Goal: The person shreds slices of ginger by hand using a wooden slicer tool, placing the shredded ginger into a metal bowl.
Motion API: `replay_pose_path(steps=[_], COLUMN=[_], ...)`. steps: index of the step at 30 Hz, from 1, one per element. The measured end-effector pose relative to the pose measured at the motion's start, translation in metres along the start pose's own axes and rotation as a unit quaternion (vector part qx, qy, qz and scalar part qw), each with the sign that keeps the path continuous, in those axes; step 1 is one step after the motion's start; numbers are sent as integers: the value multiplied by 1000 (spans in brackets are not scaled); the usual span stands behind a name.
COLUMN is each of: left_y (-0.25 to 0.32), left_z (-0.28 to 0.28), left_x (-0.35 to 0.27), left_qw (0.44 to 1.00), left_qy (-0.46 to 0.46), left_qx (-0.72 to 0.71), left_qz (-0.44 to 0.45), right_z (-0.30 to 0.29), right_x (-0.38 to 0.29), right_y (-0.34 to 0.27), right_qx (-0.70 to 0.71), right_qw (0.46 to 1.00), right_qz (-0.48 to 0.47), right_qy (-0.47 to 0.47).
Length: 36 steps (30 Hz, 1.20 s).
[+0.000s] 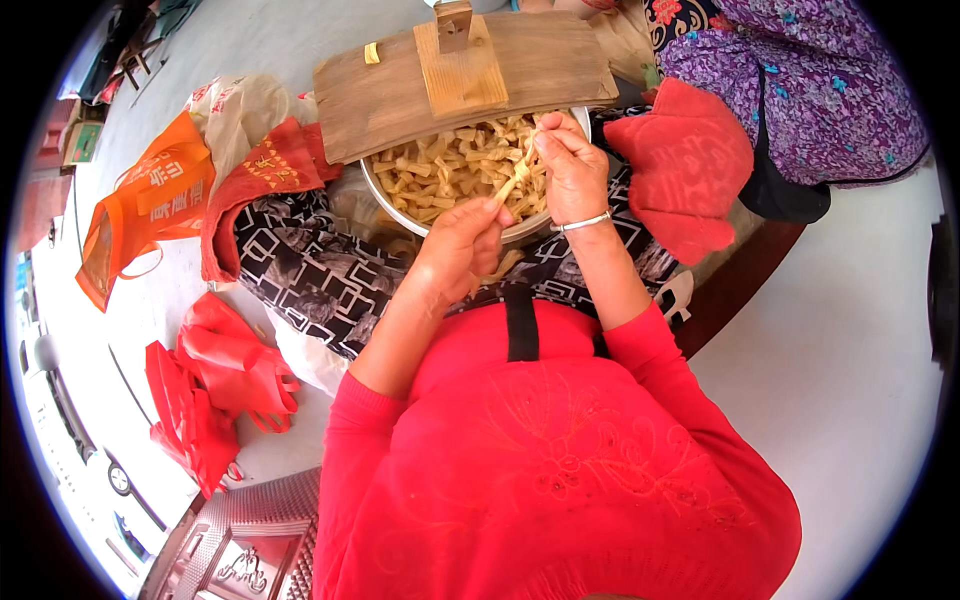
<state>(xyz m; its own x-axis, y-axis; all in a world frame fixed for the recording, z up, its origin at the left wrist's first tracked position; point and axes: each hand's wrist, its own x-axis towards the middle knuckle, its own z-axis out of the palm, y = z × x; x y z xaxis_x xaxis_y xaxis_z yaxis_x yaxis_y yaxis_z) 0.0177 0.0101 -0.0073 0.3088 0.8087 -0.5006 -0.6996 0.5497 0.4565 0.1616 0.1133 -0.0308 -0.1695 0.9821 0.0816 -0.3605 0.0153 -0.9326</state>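
Observation:
A knotted strip of yellowish food, perhaps tofu skin (519, 178), is stretched between both hands above a round metal basin (389, 208). My left hand (466, 238) pinches its lower end between thumb and fingers. My right hand (574, 161), with a silver bangle at the wrist, grips the upper end. Many similar knotted pieces (442, 169) fill the basin below. A wooden board (375, 105) with a wooden block fixed on it lies across the basin's far side. One small yellow strip (371, 53) rests on the board.
Red cloths (679, 169) cover both knees. An orange bag (154, 199) and a plastic bag (244, 109) stand at the left, with red bags (232, 360) on the floor nearer. Another person in purple floral clothing (832, 90) sits at the upper right.

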Motion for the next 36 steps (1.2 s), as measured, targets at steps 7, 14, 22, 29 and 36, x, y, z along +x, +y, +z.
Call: replay_pose_path(steps=[7,14,22,29,36], left_y=[30,62,118,134,128], left_z=[-2,9,-7,-33,-39], left_x=[-11,8,44,86,90], left_qw=[639,659,871,845,580], left_qy=[192,130,114,141,303], left_qx=[680,661,413,429,674], left_qz=[305,335,243,287,343], right_z=[-24,-1,25,29,22], right_x=[28,61,84,106,94], right_y=[-30,-52,-44,-13,-1], right_qx=[-227,-194,-128,-355,-472], right_qw=[972,909,965,926,862], right_qz=[-11,186,150,-12,-136], right_qy=[-56,-318,-172,-130,-123])
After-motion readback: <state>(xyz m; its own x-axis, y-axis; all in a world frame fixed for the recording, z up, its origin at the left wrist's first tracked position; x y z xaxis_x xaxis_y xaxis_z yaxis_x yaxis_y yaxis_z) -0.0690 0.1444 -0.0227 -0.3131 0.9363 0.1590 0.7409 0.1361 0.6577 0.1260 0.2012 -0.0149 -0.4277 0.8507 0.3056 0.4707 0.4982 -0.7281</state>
